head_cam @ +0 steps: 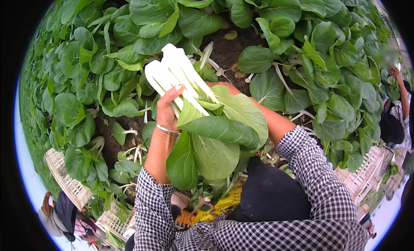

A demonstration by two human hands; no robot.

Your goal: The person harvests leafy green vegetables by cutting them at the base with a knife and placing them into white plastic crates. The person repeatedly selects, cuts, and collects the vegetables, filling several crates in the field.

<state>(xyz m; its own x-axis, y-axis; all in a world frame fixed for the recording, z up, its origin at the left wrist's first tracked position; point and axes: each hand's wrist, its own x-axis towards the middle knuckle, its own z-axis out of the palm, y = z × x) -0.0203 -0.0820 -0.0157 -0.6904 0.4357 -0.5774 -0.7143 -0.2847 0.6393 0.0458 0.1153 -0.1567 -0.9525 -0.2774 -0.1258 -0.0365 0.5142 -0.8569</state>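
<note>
A bunch of bok choy (190,79) lies across both my hands, its thick white stalks pointing up and away from me and its broad green leaves hanging towards my lap. My left hand (168,105) has its thumb over the stalks, with a metal bangle at the wrist. My right hand (228,87) is mostly hidden behind the leaves and supports the bunch from the far right side; its fingers are largely out of sight. Below the bunch, loose leaves and stalk pieces (137,154) lie on brown soil (223,50).
Dense leafy plants (77,63) surround the soil patch. Pale plastic crates stand at the lower left (69,180) and lower right (365,173). A yellow printed sack (223,205) lies by my dark-clothed knee (275,192). Other people are at the right edge (396,115) and lower left (59,215).
</note>
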